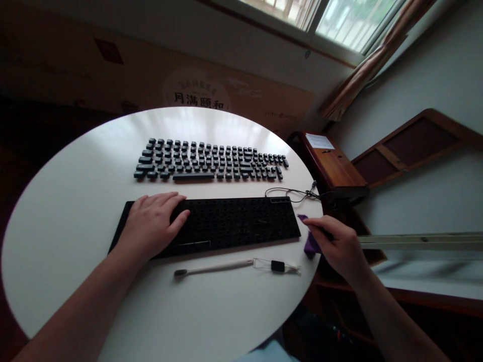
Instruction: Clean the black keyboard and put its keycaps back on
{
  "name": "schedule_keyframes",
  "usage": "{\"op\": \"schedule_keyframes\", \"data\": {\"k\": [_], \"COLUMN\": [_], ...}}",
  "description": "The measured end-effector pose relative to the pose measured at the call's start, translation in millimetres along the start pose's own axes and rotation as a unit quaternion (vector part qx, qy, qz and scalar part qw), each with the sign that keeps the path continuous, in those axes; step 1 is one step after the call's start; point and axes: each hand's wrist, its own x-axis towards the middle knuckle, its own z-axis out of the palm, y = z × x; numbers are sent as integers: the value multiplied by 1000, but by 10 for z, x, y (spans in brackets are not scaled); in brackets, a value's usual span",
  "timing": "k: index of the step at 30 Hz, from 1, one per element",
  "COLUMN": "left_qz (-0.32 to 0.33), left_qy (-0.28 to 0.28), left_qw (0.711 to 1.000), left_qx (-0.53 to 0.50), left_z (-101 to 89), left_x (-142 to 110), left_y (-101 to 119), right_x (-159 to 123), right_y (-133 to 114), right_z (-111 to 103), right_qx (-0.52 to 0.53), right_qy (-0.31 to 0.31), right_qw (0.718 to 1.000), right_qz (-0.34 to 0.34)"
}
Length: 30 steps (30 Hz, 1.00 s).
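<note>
A black keyboard base point(234, 221) without its keycaps lies across the round white table point(75, 211). My left hand point(153, 221) rests flat on its left end, fingers stretched out. Beyond it, the removed black keycaps point(209, 160) are laid out in rows. My right hand point(334, 244) is at the table's right edge, just past the keyboard's right end, fingers closed on a purple cloth point(310, 244). In front of the keyboard lies a thin white brush point(213, 268) and a small keycap puller point(278, 266).
The keyboard's black cable point(290, 192) curls off the table's right side. A wooden cabinet point(332, 163) with a paper on top stands to the right, a wooden frame point(415, 146) leans on the wall, and a window with a curtain point(362, 70) is above.
</note>
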Motion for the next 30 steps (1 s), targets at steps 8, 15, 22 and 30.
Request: {"op": "schedule_keyframes", "data": {"k": [8, 15, 22, 30], "left_qz": [-6, -5, -12, -11], "left_qy": [-3, -1, 4, 5], "left_qw": [1000, 1000, 1000, 1000], "left_qx": [-4, -4, -11, -4], "left_z": [-20, -9, -35, -30], "left_x": [-4, -22, -32, -31], "left_y": [26, 19, 55, 52], "right_x": [98, 413, 506, 571], "right_y": [-325, -556, -535, -561], "right_z": [327, 611, 641, 444], "right_qx": [-40, -241, -216, -159], "right_qy": [-87, -240, -326, -350], "right_qw": [993, 931, 915, 918], "right_qz": [-74, -133, -95, -98]}}
